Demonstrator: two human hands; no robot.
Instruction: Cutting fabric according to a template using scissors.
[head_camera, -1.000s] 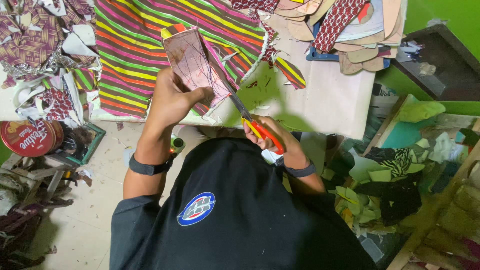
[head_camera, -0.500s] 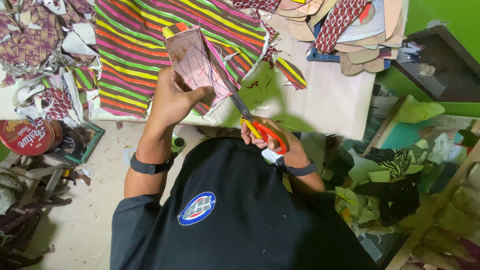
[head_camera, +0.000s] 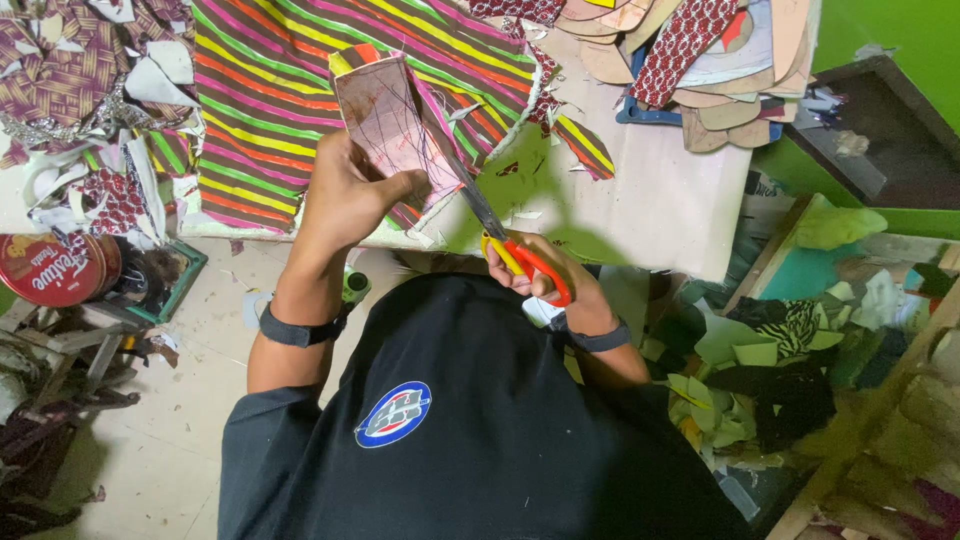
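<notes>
- Left hand (head_camera: 345, 195) pinches the lower edge of a pink sheet (head_camera: 385, 120), thumb pressed on its face, fingers behind; the sheet stands tilted above the table's near edge.
- Right hand (head_camera: 545, 285) is closed through the red-and-yellow handles of the scissors (head_camera: 505, 240); the blades meet the sheet's right edge, but how far apart they stand cannot be told.
- Behind the sheet, striped cloth (head_camera: 300, 90) covers the table (head_camera: 660, 200).
- Sole-shaped cutouts (head_camera: 700, 50) are heaped at the far right corner.
- A round red tin (head_camera: 50, 270) with a white label lies on its side, low at the left.
- Green scraps (head_camera: 760, 370) fill the floor at the right.
</notes>
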